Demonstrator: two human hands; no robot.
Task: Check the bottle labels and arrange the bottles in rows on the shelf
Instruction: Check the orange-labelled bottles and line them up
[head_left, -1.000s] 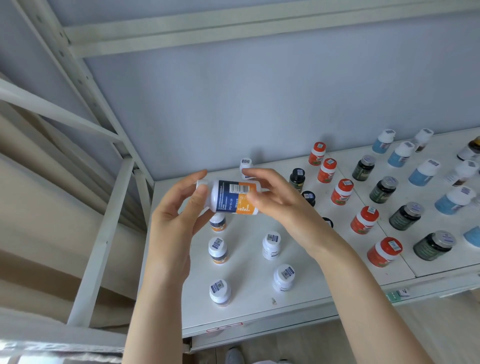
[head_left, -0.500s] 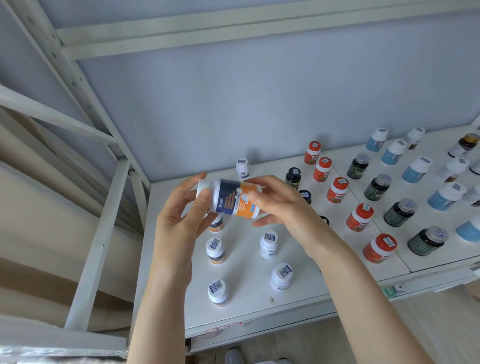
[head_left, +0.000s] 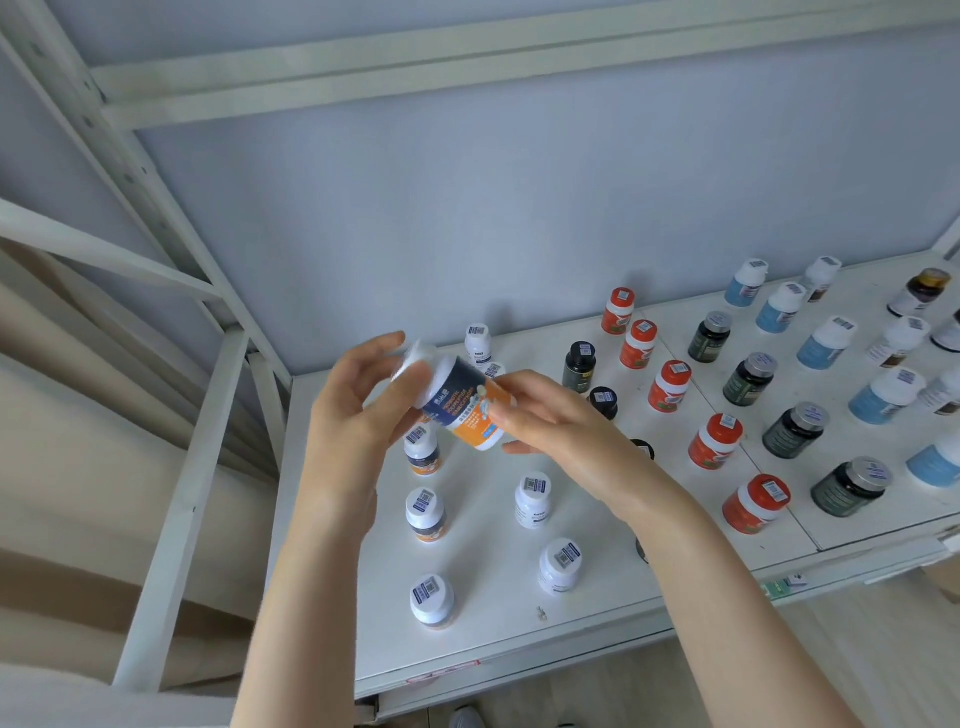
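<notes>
Bottle with a white cap and a dark blue and orange label, held in the air at the centre of the frame above the left part of the white shelf. It lies tilted, cap toward the upper left and base toward the lower right, with the printed label facing the camera. The left hand grips the cap end with thumb and fingers curled round it; the right hand pinches the base end between its fingertips.

Below the hands, three bottles of the same orange-banded kind stand upright in a column toward the lower centre of the frame, with plain white bottles in a second column just to their right. Further right run diagonal rows of red-capped bottles, dark green bottles and blue bottles, all upright and apart from one another. Black bottles stand partly hidden behind the right forearm. Pale metal uprights of the shelf frame cross the left of the frame.
</notes>
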